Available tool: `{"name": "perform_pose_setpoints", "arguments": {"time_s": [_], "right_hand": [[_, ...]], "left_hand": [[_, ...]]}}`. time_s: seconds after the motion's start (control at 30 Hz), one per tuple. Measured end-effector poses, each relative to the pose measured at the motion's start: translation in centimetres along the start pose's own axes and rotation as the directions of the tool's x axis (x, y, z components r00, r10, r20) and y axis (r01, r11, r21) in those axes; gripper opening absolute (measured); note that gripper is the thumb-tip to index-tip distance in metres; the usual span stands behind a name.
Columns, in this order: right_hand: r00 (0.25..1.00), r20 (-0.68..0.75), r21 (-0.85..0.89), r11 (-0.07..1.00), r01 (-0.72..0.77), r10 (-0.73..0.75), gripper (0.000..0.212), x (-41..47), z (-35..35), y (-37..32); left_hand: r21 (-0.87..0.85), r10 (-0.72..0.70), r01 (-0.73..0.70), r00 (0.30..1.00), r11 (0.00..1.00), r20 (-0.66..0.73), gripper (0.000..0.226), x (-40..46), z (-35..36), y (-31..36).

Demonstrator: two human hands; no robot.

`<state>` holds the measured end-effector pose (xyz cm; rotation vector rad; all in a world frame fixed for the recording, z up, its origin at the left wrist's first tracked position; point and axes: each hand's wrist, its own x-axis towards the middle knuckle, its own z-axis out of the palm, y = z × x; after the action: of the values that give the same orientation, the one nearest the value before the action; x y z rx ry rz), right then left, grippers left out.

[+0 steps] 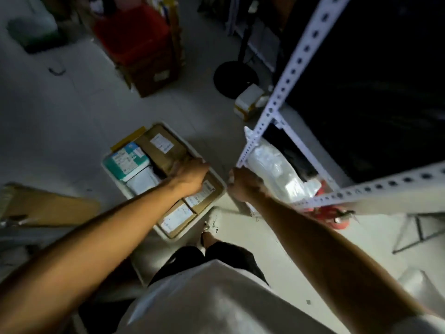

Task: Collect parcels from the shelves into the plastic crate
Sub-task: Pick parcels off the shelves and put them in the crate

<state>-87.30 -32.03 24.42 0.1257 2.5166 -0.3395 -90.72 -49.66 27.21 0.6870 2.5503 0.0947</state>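
Two hands out front. My left hand (pixel 190 175) over crate (pixel 218 197) at 11 o'clock, grip unclear. My right hand (pixel 243 185) clenched on white plastic parcel (pixel 277 172) at shelf frame (pixel 286 85), 1 o'clock. Crate packed with boxes.

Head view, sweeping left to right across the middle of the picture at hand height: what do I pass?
Flat cardboard sheet → teal-and-white parcel in the plastic crate → left hand over the crate → right hand → white plastic-wrapped parcel on the low shelf → white perforated shelf rail.
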Motion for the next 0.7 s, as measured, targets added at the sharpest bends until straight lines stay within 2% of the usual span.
{"name": "perform_pose_setpoints", "arguments": {"time_s": [0.1, 0.23, 0.3, 0.43, 0.57, 0.7], "right_hand": [[0.981, -0.112, 0.145, 0.979, -0.144, 0.160, 0.036, -5.9, 1.5, 3.5], [0.948, 0.009, 0.285, 0.908, -0.307, 0.318, 0.045, -14.6, 1.8, 8.7], [0.916, 0.025, 0.353, 0.854, -0.382, 0.399, 0.044, -18.5, 1.3, 12.2], [0.835, -0.047, 0.461, 0.753, -0.469, 0.549, 0.031, -25.7, 0.0, 19.7], [0.667, -0.163, 0.563, 0.624, -0.542, 0.727, 0.036, -34.4, -0.3, 26.8], [0.440, -0.226, 0.675, 0.465, -0.573, 0.869, 0.039, -44.6, 0.6, 34.2]], "left_hand": [[0.007, 0.130, -0.130, 0.991, 0.991, 0.004, 0.035, -0.5, 1.5, 4.4], [0.096, 0.290, -0.296, 0.954, 0.950, 0.078, 0.027, -2.3, 2.1, 12.8], [0.139, 0.377, -0.387, 0.921, 0.912, 0.094, 0.027, -2.8, 2.3, 17.6], [0.141, 0.547, -0.553, 0.833, 0.821, 0.078, 0.025, -3.2, 1.7, 27.9], [0.169, 0.703, -0.699, 0.710, 0.694, 0.047, 0.030, -3.9, 0.7, 39.5], [0.209, 0.841, -0.823, 0.541, 0.527, 0.009, 0.033, -5.7, 0.8, 53.4]]}}
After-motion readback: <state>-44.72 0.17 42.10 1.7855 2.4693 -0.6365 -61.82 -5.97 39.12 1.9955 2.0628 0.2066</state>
